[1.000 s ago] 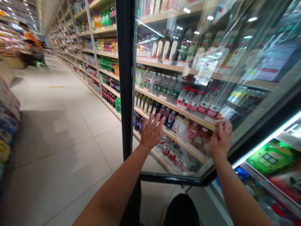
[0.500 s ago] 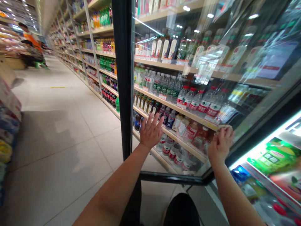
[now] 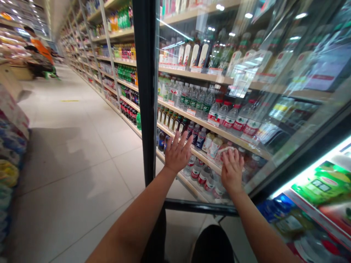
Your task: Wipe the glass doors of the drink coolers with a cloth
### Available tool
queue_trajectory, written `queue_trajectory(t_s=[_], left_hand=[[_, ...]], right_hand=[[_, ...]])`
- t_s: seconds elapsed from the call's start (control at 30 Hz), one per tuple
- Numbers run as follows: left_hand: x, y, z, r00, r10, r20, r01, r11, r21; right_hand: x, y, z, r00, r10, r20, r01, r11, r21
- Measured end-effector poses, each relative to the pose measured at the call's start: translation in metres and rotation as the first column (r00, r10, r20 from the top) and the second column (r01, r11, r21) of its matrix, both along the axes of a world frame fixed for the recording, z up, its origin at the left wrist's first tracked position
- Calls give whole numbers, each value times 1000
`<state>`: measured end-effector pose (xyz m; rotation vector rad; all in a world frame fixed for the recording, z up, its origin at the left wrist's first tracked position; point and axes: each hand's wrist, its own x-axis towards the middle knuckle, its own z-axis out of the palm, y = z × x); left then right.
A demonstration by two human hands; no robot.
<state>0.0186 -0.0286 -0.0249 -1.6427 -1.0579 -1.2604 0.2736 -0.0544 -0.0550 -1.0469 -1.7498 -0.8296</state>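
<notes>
- The right hand (image 3: pixel 232 170) has slid left over the glass door (image 3: pixel 238 86), from near its right edge to its lower middle;
- its grip holds a pale cloth (image 3: pixel 226 149) under the fingers, against the pane; the wiping thus seems to be crossing the lower glass;
- the left hand (image 3: pixel 177 155) is released, fingers spread on the glass, near the left black frame (image 3: pixel 145 91).

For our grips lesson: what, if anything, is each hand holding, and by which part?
The right hand has a pale cloth under its fingers, the gripped part hidden; the left hand holds nothing.
</notes>
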Motion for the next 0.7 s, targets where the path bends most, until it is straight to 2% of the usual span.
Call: queue_trajectory(t_s=[0.07, 0.13, 0.27, 0.33, 0.4, 0.5, 0.57, 0.63, 0.7], left_hand=[[0, 0, 1, 1000, 2, -3, -2, 1000, 11], [1, 0, 2, 1000, 13, -12, -13, 1000, 27], [1, -1, 3, 1000, 3, -11, -3, 1000, 25], [1, -2, 2, 1000, 4, -12, -4, 1000, 14], [1, -2, 2, 1000, 19, -16, -19, 1000, 14], [1, -2, 2, 999, 37, -23, -37, 999, 34], [1, -2, 3, 999, 37, -22, -36, 999, 39], [1, -2, 3, 1000, 24, -17, -24, 999, 30], [1, -2, 3, 1000, 14, -13, -14, 1000, 17]], right_hand=[[-4, 5, 15, 998, -16, -56, 18, 999, 42], [-17, 6, 16, 998, -9, -58, 11, 999, 41], [-51, -5, -11, 990, 95, 104, -88, 993, -72], [-61, -9, -17, 973, 147, 175, -130, 986, -104], [-64, -9, -9, 973, 147, 176, -134, 987, -87], [-64, -3, 14, 992, 94, 89, -94, 996, -8], [-67, -1, 20, 996, 75, 50, -77, 997, 20], [-72, -2, 12, 993, 92, 76, -93, 996, -2], [-74, -6, -5, 979, 135, 151, -129, 991, -47]])
